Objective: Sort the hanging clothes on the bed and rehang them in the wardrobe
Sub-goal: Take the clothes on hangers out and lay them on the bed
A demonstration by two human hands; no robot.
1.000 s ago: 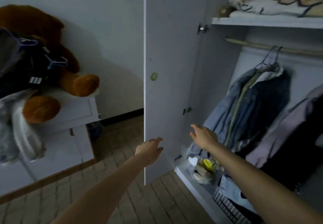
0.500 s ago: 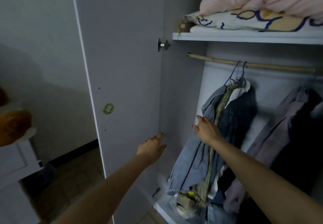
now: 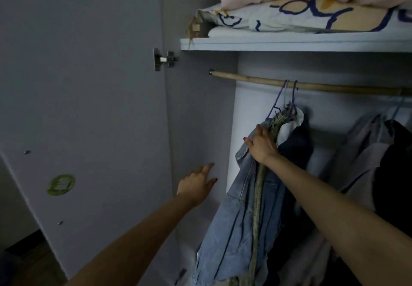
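**Right hand on the hanging denim jacket**

The right hand (image 3: 262,145) grasps the denim jacket (image 3: 236,225) near its collar, below the wooden rail (image 3: 316,86) inside the wardrobe. The left hand (image 3: 196,185) reaches with relaxed, empty fingers, left of the jacket.

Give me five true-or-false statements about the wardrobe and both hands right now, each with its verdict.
1. The right hand is on the hanging denim jacket. True.
2. The left hand grips a hanger. False: it is open, fingers spread, near the wardrobe's inner side wall, holding nothing.
3. Folded bedding lies on the shelf above the rail. True.
4. The wardrobe door is closed. False: it stands open.
5. The rail is bare. False: hangers with clothes hang from it.
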